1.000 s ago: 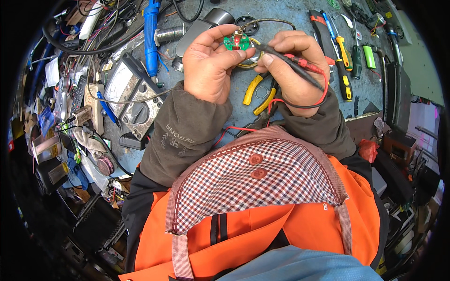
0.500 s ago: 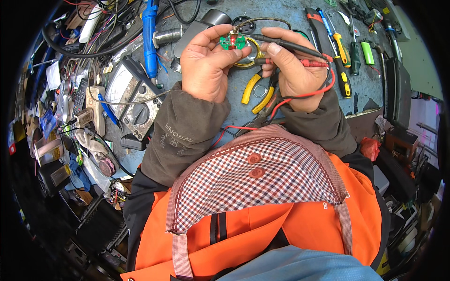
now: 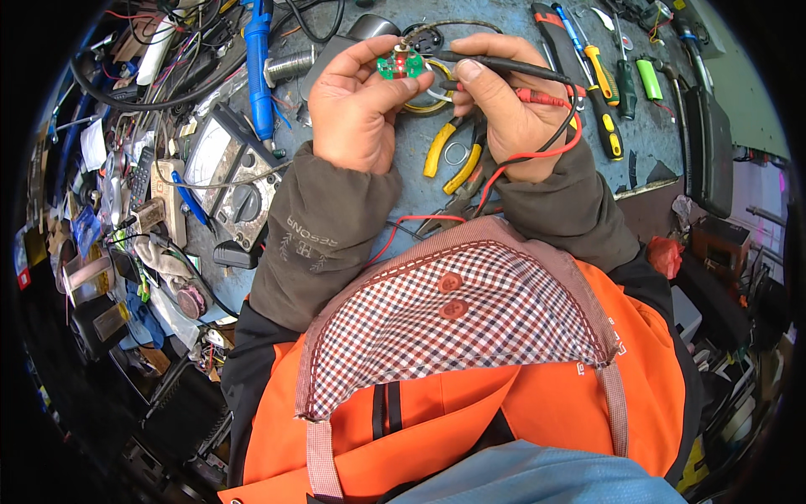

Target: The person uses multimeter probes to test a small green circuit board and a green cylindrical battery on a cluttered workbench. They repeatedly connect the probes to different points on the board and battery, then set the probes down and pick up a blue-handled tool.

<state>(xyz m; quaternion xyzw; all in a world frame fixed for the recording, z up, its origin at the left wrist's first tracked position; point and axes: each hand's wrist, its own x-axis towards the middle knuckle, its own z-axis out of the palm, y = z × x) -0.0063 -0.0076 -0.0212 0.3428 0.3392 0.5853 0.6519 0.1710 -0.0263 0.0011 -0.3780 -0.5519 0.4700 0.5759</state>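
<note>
Green, small round circuit board (image 3: 400, 65) sits pinched in the left hand (image 3: 357, 105); right hand (image 3: 504, 109) grips 2 slim probes, black probe (image 3: 495, 63) lying crosswise, tip pointing left onto it.

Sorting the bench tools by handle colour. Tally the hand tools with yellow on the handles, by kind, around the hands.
Pliers with yellow handles, under the hands: 1
Screwdrivers with yellow on the handle, right of the right hand: 2
Total: 3
</note>
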